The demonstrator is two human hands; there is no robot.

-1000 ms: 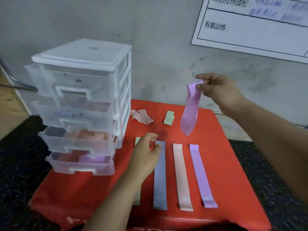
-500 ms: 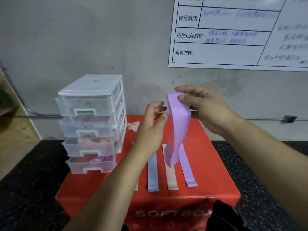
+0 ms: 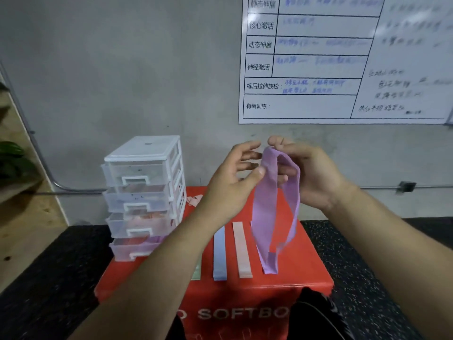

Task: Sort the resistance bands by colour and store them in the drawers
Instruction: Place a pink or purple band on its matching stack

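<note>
Red box (image 3: 311, 261) on black floor (image 3: 367, 253), against grey wall (image 3: 122, 69). Drawers (image 3: 142, 192) occupy its left edge. Right hand (image 3: 318, 177) grips purple band (image 3: 266, 204); left hand (image 3: 232, 182) relaxed, thumb touching it.

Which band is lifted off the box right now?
The purple loop hanging from the right hand; the blue band and pink band lie flat on the red box.

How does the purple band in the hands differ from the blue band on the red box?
The held purple band hangs in the air as an open loop, gripped by the right hand with the left hand touching it by the thumb; the blue band lies flat and straight on the red box, untouched. Colour differs: purple against pale blue. Both are wide, flat bands.
</note>
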